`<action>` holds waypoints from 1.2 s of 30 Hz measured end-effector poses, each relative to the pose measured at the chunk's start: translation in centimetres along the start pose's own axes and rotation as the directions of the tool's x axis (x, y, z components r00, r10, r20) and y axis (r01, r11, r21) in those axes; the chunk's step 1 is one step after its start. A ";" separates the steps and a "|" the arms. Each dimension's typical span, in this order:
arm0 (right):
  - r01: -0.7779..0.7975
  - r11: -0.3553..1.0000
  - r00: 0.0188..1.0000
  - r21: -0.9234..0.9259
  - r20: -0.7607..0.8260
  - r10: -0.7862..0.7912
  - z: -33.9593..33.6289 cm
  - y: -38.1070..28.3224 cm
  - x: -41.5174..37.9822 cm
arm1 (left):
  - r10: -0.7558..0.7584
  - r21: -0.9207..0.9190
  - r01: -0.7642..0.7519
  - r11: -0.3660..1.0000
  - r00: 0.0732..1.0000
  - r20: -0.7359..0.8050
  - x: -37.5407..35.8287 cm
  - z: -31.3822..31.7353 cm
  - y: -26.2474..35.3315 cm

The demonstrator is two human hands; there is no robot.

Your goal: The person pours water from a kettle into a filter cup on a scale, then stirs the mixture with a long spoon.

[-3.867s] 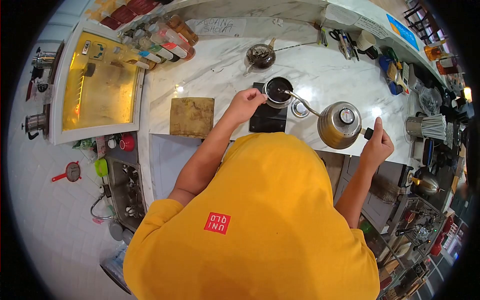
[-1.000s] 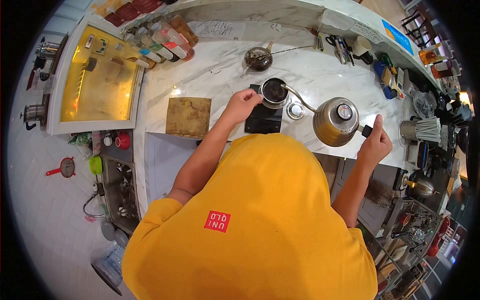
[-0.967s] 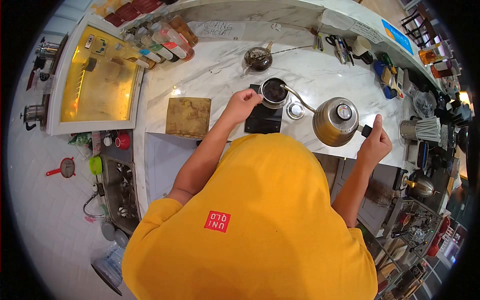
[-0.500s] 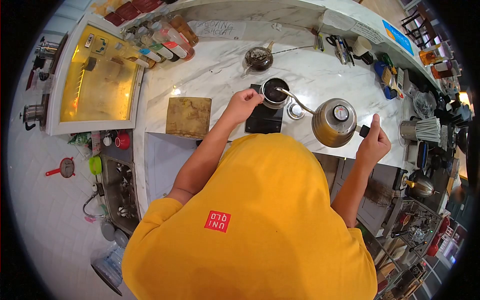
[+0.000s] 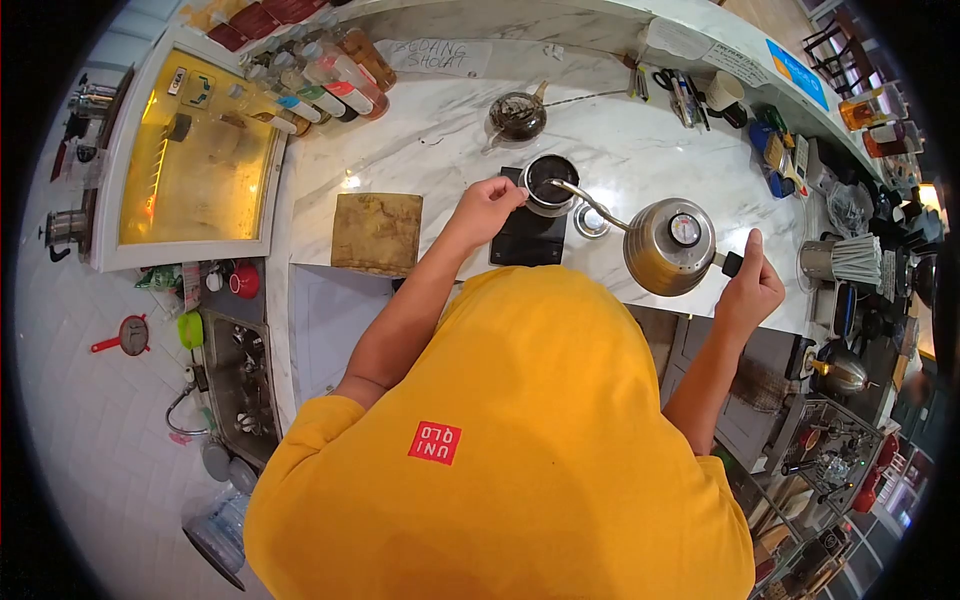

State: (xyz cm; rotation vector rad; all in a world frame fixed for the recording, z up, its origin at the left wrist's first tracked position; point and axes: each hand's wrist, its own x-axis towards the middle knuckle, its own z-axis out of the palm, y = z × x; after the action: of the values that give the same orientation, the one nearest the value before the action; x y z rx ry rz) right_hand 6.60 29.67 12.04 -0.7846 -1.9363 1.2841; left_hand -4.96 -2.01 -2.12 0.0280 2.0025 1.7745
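The fingers of my left hand (image 5: pixel 485 210) pinch the left edge of a round metal coffee dripper (image 5: pixel 549 187) with dark contents. The dripper stands on a flat black scale (image 5: pixel 528 244). My right hand (image 5: pixel 748 292) is closed round the black handle of a steel gooseneck kettle (image 5: pixel 668 258), thumb along the top. A dial thermometer (image 5: pixel 685 230) sits in the kettle's lid. The long spout (image 5: pixel 598 207) reaches left, its tip over the dripper's opening. Beside the scale lies a small round metal piece (image 5: pixel 591 221).
Behind the dripper is a glass teapot (image 5: pixel 518 116) with dark contents. A brown board (image 5: pixel 376 233) lies left on the marble counter (image 5: pixel 440 145). Syrup bottles (image 5: pixel 345 85) stand at the back left, near a yellow-lit cabinet (image 5: pixel 195 150). Straws (image 5: pixel 855 260) are at the right.
The kettle and my right hand have shifted very slightly to the right. My left hand keeps its place at the dripper.
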 end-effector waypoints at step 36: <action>-0.007 1.000 1.000 0.015 0.001 0.007 0.8 -0.5 0.5 | -0.036 0.012 0.036 0.999 0.999 -0.004 -0.2 0.0 0.5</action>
State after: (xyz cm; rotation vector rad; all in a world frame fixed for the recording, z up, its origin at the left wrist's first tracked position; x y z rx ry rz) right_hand 5.58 29.44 12.36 -0.7837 -1.9245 1.3018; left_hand -4.92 -1.99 -1.62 -0.0069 2.0035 1.7419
